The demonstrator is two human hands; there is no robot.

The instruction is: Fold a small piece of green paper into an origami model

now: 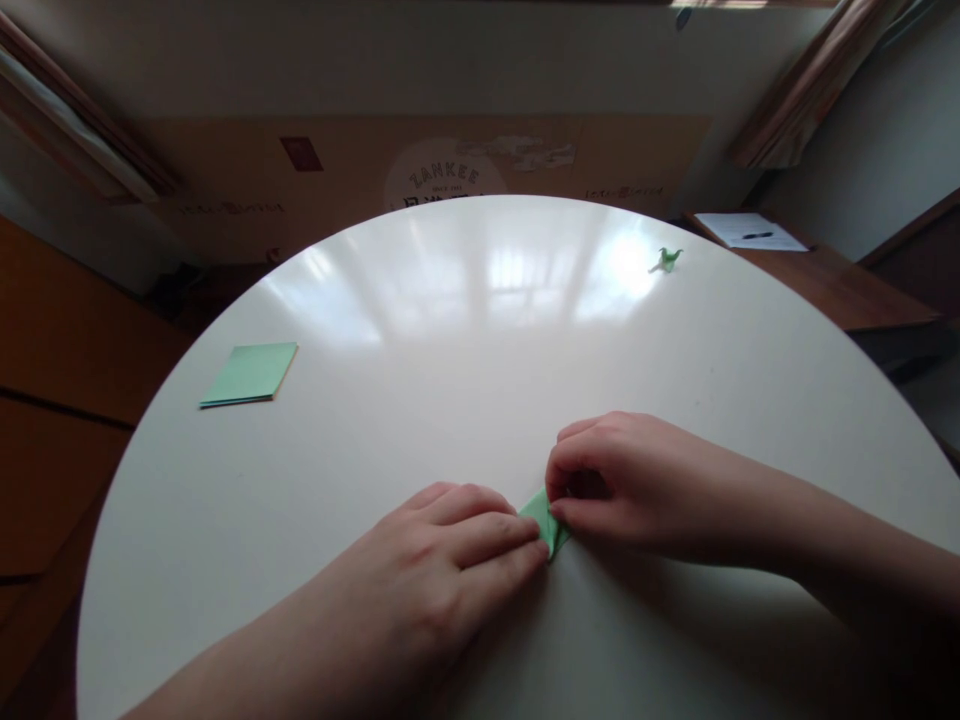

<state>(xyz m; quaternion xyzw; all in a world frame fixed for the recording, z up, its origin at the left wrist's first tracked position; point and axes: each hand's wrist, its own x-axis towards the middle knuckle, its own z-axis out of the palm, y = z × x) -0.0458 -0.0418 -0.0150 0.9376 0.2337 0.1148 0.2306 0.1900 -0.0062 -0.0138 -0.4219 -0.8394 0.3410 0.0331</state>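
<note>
A small folded piece of light green origami paper [539, 506] lies on the white round table [420, 420], close to its near side. My left hand [457, 550] rests on the paper's left part with fingers stretched out, the fingertips pressing it down. From the other side, my right hand [615, 485] pinches the paper's right part between thumb and fingers. Creased layers show between the two hands, and the fingers cover the rest of the paper.
A stack of square green origami sheets [255, 372] sits at the table's left. Toward the far right edge stands a small green folded paper figure [669, 259]. Beyond the table, a wooden side table [847, 285] carries a white paper sheet [739, 230] and a dark pen [757, 236].
</note>
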